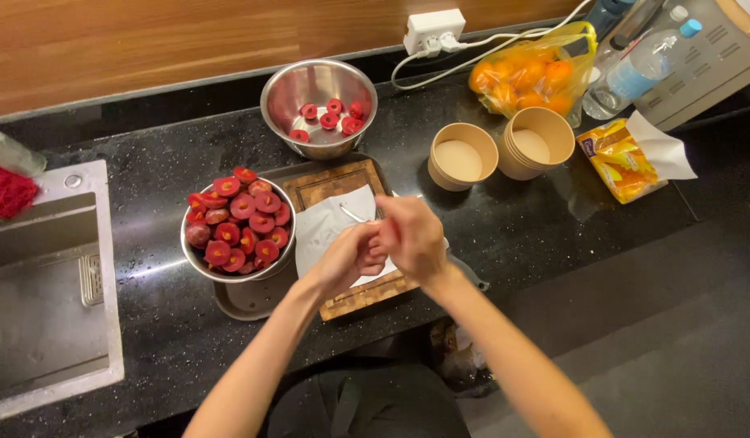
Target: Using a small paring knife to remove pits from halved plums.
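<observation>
Both hands meet over the wooden cutting board (342,182), above a white paper sheet (330,223). The left hand (350,258) curls narrow around a small red fruit piece (380,241), mostly hidden, while the right hand (411,235) closes on it from the other side. A thin metal tool (352,214) pokes out beside them. Just left, touching the board's dark tray (245,300), a steel bowl of red cut fruit (237,229) sits on the black speckled tabletop (537,227)

You are looking down on a black speckled desk (553,235) that shines under overhead light. A wooden wall panel (148,40) runs along its far edge, carrying a white socket (434,31). A steel sink (42,292) is set into the desk's left end.
</observation>
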